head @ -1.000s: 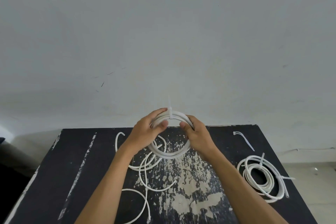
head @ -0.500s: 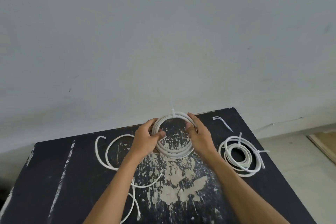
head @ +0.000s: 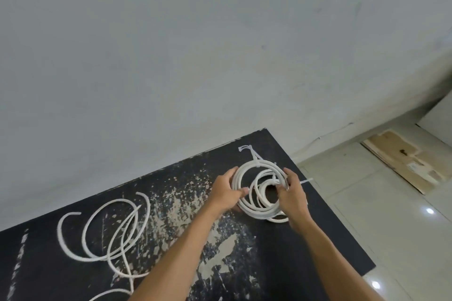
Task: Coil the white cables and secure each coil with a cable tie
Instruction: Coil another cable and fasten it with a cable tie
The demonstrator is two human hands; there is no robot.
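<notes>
Both hands gripped the tied white coil [head: 241,179] right of centre: left hand [head: 226,192], right hand [head: 292,194]. Loose cable [head: 107,232] lower left on counter [head: 305,252].

Both hands on tied coil [head: 241,179]: left hand [head: 226,192] grips its left edge, right hand [head: 292,194] its right edge. Coil sits over second coil [head: 263,184] near table [head: 318,239] corner. Cable tie [head: 256,162] at top. Loose cable [head: 107,232] left. Spare tie [head: 245,148] beyond.

tied coil [head: 241,176] carried right, now over second coil [head: 265,199]
</notes>
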